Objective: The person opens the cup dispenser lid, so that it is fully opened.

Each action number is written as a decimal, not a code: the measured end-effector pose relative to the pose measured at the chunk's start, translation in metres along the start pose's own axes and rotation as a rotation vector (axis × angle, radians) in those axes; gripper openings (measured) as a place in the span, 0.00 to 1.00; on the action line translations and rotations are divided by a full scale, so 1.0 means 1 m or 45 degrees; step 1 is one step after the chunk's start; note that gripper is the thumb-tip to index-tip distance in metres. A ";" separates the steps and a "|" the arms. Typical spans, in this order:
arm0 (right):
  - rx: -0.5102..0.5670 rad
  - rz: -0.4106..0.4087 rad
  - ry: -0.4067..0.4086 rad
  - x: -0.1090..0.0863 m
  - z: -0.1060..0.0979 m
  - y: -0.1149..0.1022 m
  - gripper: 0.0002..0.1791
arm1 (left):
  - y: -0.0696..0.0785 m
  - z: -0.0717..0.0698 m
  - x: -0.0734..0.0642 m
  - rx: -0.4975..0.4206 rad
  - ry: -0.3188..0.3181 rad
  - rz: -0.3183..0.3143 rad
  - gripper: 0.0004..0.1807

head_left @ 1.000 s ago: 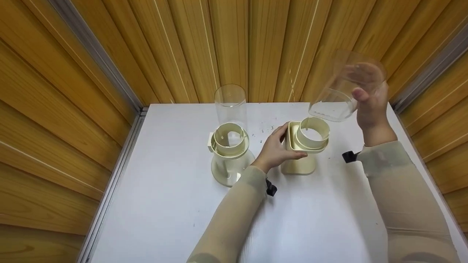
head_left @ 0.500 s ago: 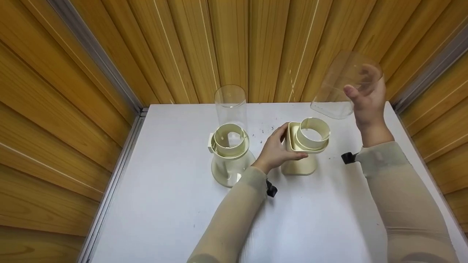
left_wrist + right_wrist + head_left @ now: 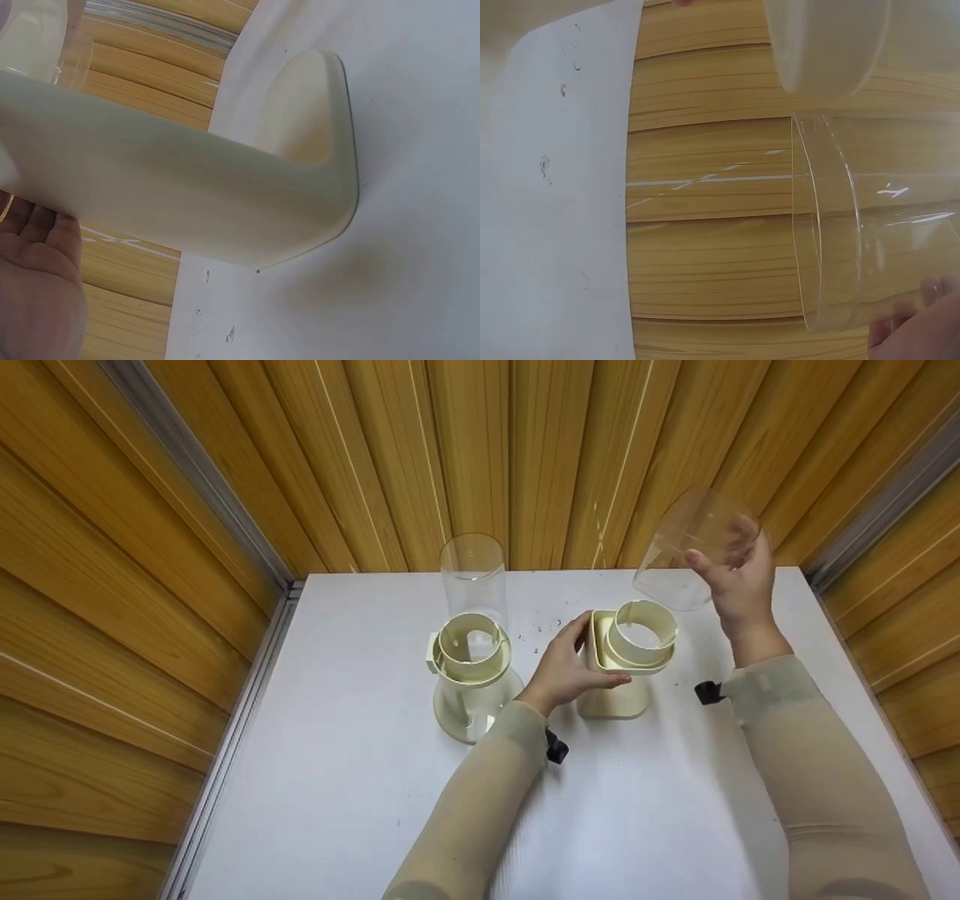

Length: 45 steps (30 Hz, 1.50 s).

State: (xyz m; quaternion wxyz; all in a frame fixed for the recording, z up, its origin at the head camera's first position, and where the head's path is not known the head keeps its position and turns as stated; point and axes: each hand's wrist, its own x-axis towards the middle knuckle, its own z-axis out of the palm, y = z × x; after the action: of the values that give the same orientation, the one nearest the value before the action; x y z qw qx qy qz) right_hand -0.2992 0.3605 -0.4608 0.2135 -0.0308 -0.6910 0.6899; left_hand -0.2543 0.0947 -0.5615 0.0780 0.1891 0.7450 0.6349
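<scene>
My left hand grips the upper part of a cream plastic stand, thumb along the front and fingers at the back left side. On top of that stand is an open round collar. In the left wrist view the stand's column slopes down to its rounded foot on the table. Up behind and right of the collar, my right hand holds a clear plastic cylinder, tilted, with its lower rim close to the collar. The right wrist view shows the cylinder with fingers around its side.
Left of my left hand stands a second cream stand with a round base and a side lug. Another clear cylinder stands just behind it. Wood-patterned panels rise at the back and sides of the white table.
My right hand has moved left and a little down, bringing the clear cylinder nearer the collar's back. My left hand and both stands have stayed in place.
</scene>
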 end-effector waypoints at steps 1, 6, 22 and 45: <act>-0.068 0.028 -0.002 0.000 0.000 0.003 0.49 | 0.000 0.000 0.000 0.003 0.000 -0.001 0.67; -0.344 0.124 -0.050 -0.002 -0.001 0.015 0.53 | -0.001 0.001 0.000 0.004 -0.002 -0.008 0.68; -0.574 0.224 -0.153 -0.008 0.018 0.068 0.53 | -0.003 -0.004 -0.003 0.024 0.013 -0.024 0.67; -0.565 0.260 -0.191 -0.011 0.031 0.098 0.53 | -0.004 -0.002 -0.003 0.021 0.019 -0.031 0.70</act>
State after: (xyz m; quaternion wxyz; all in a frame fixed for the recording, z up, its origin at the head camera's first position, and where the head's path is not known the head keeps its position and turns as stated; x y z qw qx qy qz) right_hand -0.3240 0.3320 -0.5574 0.0787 -0.0952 -0.8328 0.5397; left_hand -0.2532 0.0916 -0.5660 0.0787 0.1759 0.7531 0.6291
